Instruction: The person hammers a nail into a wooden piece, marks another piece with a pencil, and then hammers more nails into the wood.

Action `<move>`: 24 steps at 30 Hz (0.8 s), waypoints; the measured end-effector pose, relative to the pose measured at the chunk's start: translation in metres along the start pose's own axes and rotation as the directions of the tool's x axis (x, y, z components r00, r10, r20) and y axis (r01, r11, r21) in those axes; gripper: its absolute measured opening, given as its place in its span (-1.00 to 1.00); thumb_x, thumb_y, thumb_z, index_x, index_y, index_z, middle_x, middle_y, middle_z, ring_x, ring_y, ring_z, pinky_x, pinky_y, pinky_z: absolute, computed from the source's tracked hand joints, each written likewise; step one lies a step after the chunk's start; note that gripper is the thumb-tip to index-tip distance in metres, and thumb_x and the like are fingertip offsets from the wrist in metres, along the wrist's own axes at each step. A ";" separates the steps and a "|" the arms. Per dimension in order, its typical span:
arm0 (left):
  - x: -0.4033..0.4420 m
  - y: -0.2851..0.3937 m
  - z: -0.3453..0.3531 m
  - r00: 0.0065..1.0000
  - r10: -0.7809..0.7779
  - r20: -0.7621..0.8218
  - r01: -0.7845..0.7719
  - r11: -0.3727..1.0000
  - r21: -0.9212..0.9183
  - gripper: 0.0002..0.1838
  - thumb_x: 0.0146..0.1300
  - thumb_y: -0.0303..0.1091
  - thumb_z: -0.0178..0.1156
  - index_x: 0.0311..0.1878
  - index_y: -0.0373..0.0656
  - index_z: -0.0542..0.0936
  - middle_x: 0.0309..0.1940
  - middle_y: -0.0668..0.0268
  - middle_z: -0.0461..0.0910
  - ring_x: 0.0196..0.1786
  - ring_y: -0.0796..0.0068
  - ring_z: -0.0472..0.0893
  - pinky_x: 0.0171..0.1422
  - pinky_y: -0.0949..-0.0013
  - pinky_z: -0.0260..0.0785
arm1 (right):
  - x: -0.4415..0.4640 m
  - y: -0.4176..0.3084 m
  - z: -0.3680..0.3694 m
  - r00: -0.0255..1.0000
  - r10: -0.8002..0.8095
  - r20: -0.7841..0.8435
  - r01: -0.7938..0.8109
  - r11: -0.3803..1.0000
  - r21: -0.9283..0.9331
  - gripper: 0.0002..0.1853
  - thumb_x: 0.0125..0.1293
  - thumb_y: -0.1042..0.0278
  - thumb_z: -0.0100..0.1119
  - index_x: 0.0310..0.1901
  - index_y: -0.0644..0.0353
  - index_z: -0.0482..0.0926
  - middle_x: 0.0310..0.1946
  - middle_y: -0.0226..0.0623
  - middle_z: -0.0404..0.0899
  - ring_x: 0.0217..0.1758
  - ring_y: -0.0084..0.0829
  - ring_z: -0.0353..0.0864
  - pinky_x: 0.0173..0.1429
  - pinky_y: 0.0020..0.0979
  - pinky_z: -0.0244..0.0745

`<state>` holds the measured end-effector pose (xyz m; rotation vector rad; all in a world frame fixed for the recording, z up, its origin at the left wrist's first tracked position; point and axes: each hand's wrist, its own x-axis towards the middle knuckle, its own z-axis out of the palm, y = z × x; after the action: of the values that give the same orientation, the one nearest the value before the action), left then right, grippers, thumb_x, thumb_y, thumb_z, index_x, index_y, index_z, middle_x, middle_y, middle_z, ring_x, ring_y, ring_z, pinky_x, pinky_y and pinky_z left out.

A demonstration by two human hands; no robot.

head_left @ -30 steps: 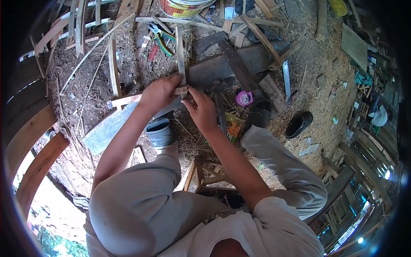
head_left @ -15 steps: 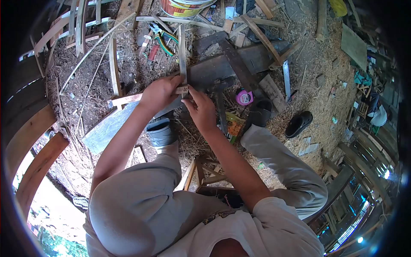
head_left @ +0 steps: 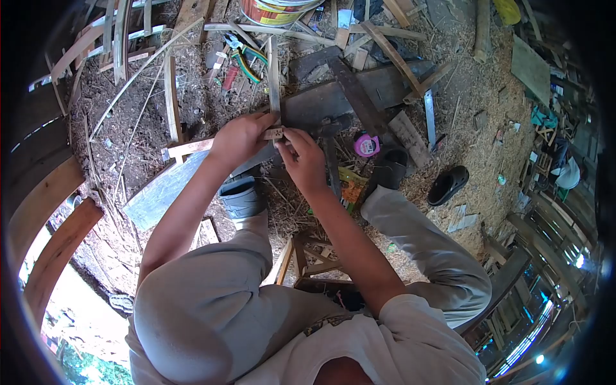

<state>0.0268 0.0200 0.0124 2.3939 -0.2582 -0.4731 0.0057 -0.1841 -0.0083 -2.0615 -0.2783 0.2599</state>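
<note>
My left hand [head_left: 240, 140] is closed on a thin wooden strip [head_left: 189, 148], near where it crosses an upright strip [head_left: 274, 77]. Small dark marks show on the strip's end at the crossing. At the right side of this joint is my right hand [head_left: 301, 154], its thumb and fingertips bent close together against the strips; anything small between them cannot be made out. Beneath the joint lies a dark plank [head_left: 308, 106]. A hammer [head_left: 332, 151] rests just right of my right hand, with a pink tape measure [head_left: 366, 145] beyond it.
Pliers with green-yellow handles [head_left: 244, 63] lie at the upper left of the plank. A bucket [head_left: 276, 11] stands at the top. Loose wood, a metal blade [head_left: 429, 119] and a black clog [head_left: 448, 186] are on the right. A wooden frame [head_left: 311, 263] sits between my legs.
The upright strip has shifted slightly to the right since the first frame. My right fingertips have curled in a little at the joint. My left hand stays almost in place.
</note>
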 end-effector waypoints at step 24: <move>-0.001 -0.003 0.002 1.000 0.009 -0.008 -0.009 1.000 0.010 -0.41 0.18 -0.39 0.47 0.32 -0.08 0.59 0.00 0.10 0.73 0.06 -0.05 0.73 0.14 -0.03 0.62 | 0.004 0.007 0.010 0.985 -0.109 -0.136 0.093 0.988 -0.120 -0.79 0.41 0.52 0.39 0.04 0.29 0.72 -0.08 -0.04 0.77 -0.05 0.04 0.79 0.02 -0.09 0.70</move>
<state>0.0252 0.0215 0.0086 2.4032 -0.2681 -0.4586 0.0067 -0.1781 -0.0194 -2.1584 -0.3157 0.0356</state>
